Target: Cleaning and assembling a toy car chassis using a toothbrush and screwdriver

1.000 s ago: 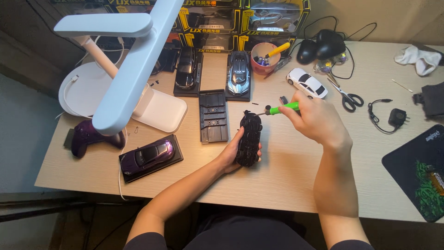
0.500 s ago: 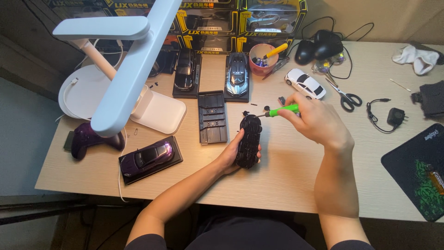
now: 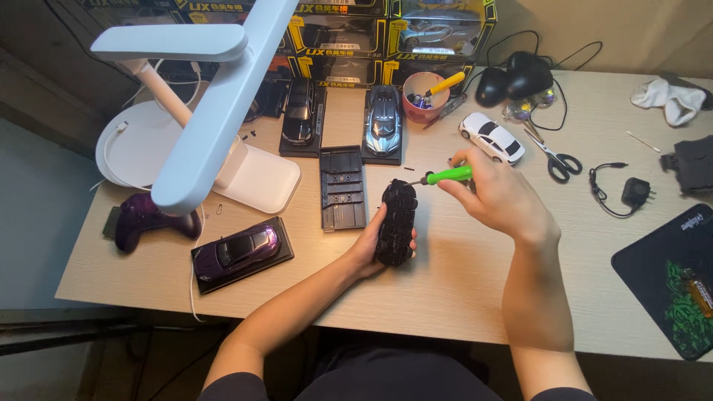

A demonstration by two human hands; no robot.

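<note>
Gripping an upturned black toy car [image 3: 396, 221] near the middle of the wooden surface [image 3: 460, 289], the left hand [image 3: 373, 241] has its fingers curled around the car's underside and side, pinning it down. The right hand [image 3: 496, 194] is closed around a small screwdriver with a green handle [image 3: 448, 176], whose thin metal tip reaches toward the car's end at 12 o'clock. Just beside the car at 10 o'clock lies a flat black display base [image 3: 342, 187]. Farther off at 9 o'clock, a purple model car [image 3: 239, 249] sits on its own black base, with a purple game controller [image 3: 145, 220] beyond it under a white desk lamp [image 3: 208, 111]. At 12 o'clock from the car stands a blue model car [image 3: 383, 120], and at 1 o'clock a white one [image 3: 492, 137]. Scissors [image 3: 555, 157] lie at 2 o'clock, near a black charger [image 3: 636, 191]. A pink cup [image 3: 423, 95] holds tools.
</note>
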